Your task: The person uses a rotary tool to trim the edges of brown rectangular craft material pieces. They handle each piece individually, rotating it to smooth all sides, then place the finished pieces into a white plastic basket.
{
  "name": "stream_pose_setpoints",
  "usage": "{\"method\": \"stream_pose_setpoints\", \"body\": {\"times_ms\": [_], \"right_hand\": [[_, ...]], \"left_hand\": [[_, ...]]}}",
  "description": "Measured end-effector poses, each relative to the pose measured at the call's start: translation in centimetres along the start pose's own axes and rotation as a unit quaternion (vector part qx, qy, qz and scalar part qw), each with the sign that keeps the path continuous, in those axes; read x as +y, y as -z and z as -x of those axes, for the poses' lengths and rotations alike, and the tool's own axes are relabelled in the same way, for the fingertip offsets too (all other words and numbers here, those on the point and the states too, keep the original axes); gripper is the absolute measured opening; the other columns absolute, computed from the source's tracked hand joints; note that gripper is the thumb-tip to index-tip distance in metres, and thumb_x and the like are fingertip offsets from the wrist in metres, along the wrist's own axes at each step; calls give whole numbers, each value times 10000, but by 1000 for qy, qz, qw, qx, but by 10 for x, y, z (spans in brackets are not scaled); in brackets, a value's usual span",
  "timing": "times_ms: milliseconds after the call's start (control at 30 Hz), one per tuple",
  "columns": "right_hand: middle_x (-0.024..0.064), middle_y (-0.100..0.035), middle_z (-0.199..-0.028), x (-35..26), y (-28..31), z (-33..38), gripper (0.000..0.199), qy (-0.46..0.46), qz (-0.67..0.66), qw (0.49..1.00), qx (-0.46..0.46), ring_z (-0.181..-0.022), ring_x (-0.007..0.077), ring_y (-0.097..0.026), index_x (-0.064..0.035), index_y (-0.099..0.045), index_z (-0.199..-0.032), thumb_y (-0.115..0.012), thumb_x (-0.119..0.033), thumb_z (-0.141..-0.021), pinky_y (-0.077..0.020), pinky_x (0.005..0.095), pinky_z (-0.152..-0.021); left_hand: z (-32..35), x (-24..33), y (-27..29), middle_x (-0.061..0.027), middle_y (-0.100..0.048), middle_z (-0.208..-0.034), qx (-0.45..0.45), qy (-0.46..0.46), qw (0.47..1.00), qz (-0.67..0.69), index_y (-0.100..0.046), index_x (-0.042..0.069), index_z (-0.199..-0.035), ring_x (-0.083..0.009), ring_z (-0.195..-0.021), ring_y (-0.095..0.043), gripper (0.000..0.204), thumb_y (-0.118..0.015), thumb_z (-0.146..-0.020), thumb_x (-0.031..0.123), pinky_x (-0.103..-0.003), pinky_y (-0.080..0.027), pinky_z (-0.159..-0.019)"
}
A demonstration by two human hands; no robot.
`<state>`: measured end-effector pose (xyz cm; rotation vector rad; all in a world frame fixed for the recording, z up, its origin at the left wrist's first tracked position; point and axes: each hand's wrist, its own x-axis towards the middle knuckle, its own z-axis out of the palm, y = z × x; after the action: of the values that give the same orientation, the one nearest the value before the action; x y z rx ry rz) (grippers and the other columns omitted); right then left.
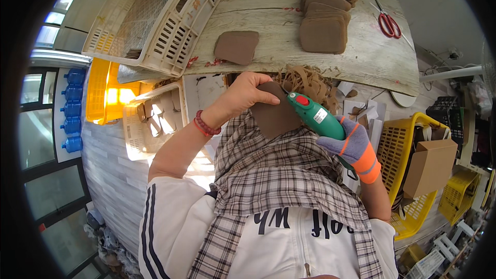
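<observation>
Bare, with a red bead bracelet at the wrist, my left hand (248,92) pinches the top of a brown flat piece (276,117) above my lap. My right hand (351,144), in a grey and orange glove, is wrapped round a green handheld electric cutter (316,115) with a red button. The cutter's tip meets the upper right edge of the piece. Brown trimmed strips (310,83) hang in a heap just behind it, at the table's front edge. A small stack of brown pieces (236,47) lies on the table beyond my left hand.
On the wooden table (268,15) are taller brown stacks (324,32), red-handled scissors (388,25) and a white plastic crate (170,31). Yellow baskets stand left (103,90) and right (395,150), the right one holding a cardboard box (430,168). A pale crate (135,133) sits on the floor.
</observation>
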<state>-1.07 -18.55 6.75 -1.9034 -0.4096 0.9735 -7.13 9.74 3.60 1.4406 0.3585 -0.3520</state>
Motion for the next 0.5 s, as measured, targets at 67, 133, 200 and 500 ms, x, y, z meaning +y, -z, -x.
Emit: {"method": "stream_pose_setpoints", "body": {"times_ms": [67, 133, 200, 500], "right_hand": [[28, -630, -775, -3, 1, -1, 499, 6, 40, 999, -4, -657, 60, -554, 9, -585, -1065, -814, -270, -722, -467, 212, -596], [26, -631, -780, -1, -2, -4, 492, 17, 3, 1000, -14, -662, 61, -553, 6, -587, -1066, -812, -267, -725, -466, 215, -599], [25, -630, -783, 0, -7, -7, 486, 26, -19, 999, -17, -669, 58, -552, 5, -587, -1068, -810, -262, -728, -466, 214, -602], [30, -635, -792, 20, 4, 4, 467, -23, -81, 996, 27, -664, 64, -583, 23, -567, -1092, -791, -198, -746, -474, 198, -580]], "left_hand": [[2, 6, -1, -23, -680, -846, -35, 15, 999, -18, -664, 4, -939, -77, -723, -606, 237, -727, -711, -2, -224, -497, -699], [2, 5, -2, -28, -679, -843, -55, 18, 998, -28, -666, -1, -931, -80, -731, -607, 238, -728, -702, -7, -225, -497, -705], [-1, -1, -4, -41, -678, -834, -62, 11, 998, -31, -669, -11, -906, -85, -740, -612, 222, -731, -693, -14, -227, -500, -700], [-25, 11, 113, -86, -649, -981, 212, -98, 970, 74, -559, -39, -1106, -145, -851, -623, 265, -598, -846, 3, -267, -505, -784]]}}
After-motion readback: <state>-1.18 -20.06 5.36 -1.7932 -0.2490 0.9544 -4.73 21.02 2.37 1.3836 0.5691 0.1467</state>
